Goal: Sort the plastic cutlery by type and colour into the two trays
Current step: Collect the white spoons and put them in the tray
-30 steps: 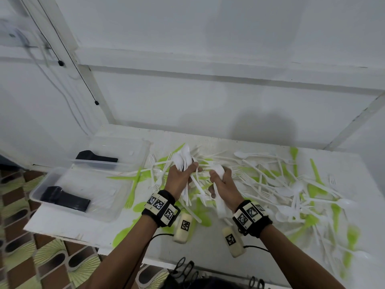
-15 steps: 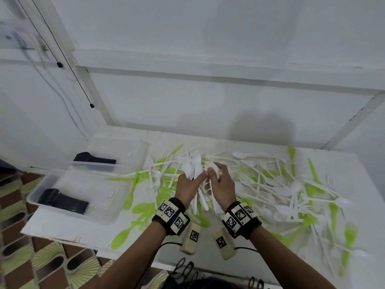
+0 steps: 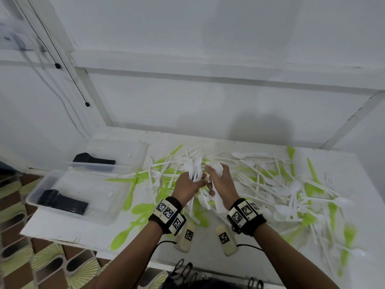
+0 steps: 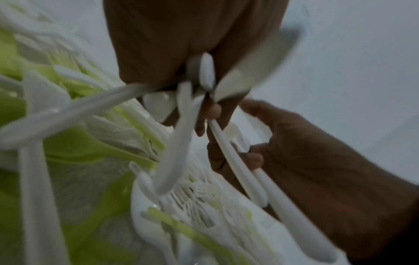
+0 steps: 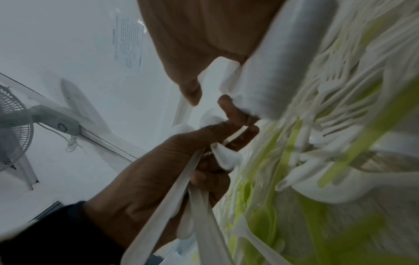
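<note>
White table (image 3: 62, 230) is buried in cutlery, two trays (image 3: 116, 207) at frame left. Mid-frame we've got our left hand (image 3: 186, 187) and right hand (image 3: 220, 182) both clamped on white spoons (image 3: 196, 167). They look light, slick and bendy, so we'd grip the handles.

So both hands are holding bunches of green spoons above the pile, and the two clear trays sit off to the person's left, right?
Not quite: the spoons are white, not green. The head view shows the left hand and right hand each gripping white spoons above the pile; the clear trays do sit to the left.
</note>
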